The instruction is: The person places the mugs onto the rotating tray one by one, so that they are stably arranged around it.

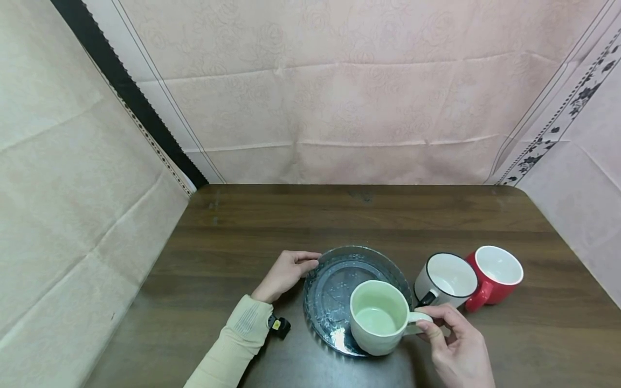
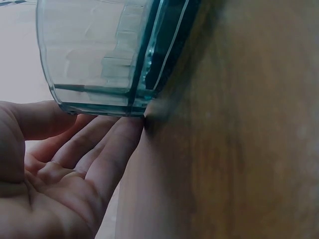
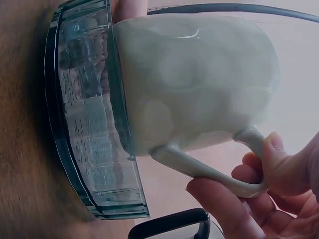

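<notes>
A round bluish glass dish (image 1: 335,269) with a ribbed wall sits on the brown wooden table. My left hand (image 1: 289,269) touches the dish at its left side; in the left wrist view its fingertips (image 2: 130,130) lie against the glass wall (image 2: 94,59), fairly straight. A pale green mug (image 1: 380,318), upright with nothing seen inside, overlaps the front right of the dish. My right hand (image 1: 458,342) pinches this mug's handle (image 3: 214,175) between thumb and fingers. From the right wrist, the mug's base shows close by the dish's rim (image 3: 117,94).
Right of the dish stands a white mug (image 1: 451,275) with a dark rim and dark handle. A red mug (image 1: 497,275), white inside, is right beside it. Pale cloth (image 1: 339,108) hangs behind the table (image 1: 291,215) and along both sides.
</notes>
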Available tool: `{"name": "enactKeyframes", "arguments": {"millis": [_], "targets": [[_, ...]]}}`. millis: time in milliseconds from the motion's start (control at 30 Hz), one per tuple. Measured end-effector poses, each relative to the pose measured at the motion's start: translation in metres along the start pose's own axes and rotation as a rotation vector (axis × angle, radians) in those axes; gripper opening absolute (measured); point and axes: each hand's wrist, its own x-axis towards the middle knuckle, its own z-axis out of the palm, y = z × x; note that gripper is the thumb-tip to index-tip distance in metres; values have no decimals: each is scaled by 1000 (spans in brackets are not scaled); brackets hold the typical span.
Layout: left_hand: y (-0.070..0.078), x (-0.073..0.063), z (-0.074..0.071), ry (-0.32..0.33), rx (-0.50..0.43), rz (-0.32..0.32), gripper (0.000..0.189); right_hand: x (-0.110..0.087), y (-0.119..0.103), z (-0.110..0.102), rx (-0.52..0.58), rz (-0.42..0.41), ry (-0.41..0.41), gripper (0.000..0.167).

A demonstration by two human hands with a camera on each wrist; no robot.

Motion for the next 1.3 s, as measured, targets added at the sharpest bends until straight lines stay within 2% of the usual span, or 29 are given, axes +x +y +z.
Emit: {"name": "enactKeyframes", "arguments": {"millis": [433, 867, 1133, 1300], "targets": [[1, -1, 0, 3, 3, -2, 26, 1, 2, 5, 100, -123, 36, 32], [2, -1, 2, 3, 3, -4, 26, 1, 0, 6, 94, -84, 27, 30], [1, 0, 1, 3, 6, 5, 26, 2, 1, 8, 114, -110, 26, 32], [1, 0, 1, 5, 8, -6, 25, 1, 0, 8, 101, -79, 9, 30]]}}
